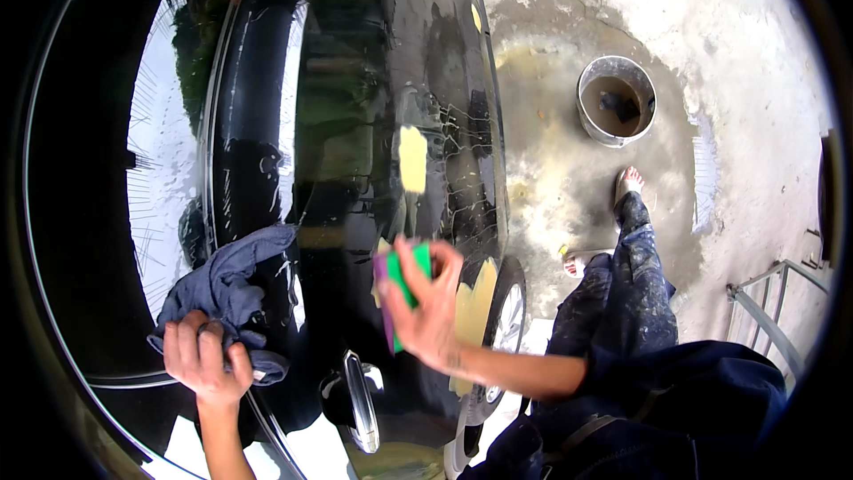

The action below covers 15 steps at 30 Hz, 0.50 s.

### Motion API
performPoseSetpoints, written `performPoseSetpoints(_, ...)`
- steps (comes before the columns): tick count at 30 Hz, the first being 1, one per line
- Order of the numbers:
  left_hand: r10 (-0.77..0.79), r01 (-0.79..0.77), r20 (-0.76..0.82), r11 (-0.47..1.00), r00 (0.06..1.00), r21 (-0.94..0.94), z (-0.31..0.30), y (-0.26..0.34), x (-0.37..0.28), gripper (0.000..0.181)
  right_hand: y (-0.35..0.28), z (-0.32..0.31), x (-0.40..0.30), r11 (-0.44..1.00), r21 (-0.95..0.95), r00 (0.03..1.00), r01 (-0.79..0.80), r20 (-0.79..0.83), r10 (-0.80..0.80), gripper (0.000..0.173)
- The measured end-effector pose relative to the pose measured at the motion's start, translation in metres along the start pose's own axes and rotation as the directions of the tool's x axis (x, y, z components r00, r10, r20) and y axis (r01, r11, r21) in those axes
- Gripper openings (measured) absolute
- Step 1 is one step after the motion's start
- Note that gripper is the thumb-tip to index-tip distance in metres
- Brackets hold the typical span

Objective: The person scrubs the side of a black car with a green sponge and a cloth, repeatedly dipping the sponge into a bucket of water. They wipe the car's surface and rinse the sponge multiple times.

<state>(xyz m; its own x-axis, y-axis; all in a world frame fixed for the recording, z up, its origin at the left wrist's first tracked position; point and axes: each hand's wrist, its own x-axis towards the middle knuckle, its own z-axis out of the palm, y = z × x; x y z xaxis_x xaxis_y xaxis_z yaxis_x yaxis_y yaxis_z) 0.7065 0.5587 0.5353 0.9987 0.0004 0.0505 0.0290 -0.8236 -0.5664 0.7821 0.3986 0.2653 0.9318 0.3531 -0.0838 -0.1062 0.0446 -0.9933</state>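
My left hand [206,357] grips a bunched blue-grey cloth [230,280] against the black car's upper side, by the window glass [163,180]. In my right hand [426,320] is a green block [418,263] with a purple layer along one side, apparently a sanding block. It is pressed to the wet body panel [340,180], and the hand is slightly blurred. Pale yellow filler edges show around the block. Above it lies a small filler patch [413,160]; a larger filler patch [476,303] borders the wheel arch. The block's underside is hidden.
A chrome door handle [360,403] juts out below my right hand. The wheel [510,320] is beside my forearm. On the wet concrete floor [546,100] stands a bucket [616,137] of murky water with dark pieces inside. A metal frame [766,313] is at right.
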Motion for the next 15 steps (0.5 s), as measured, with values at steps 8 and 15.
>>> performPoseSetpoints(8, -0.076, 0.100, 0.315, 0.993, 0.946, -0.059, -0.041, 0.018, 0.001, 0.089, 0.001, 0.001, 0.058, 0.998, -0.050, 0.988, -0.030, -0.154, 0.022, 0.056)
performPoseSetpoints(15, -0.016, 0.031, 0.231, 0.998, 0.973, -0.058, -0.032, 0.006, -0.001, 0.092, -0.004, -0.004, 0.034, 0.991, -0.090, 0.984, 0.098, -0.137, -0.109, 0.056)
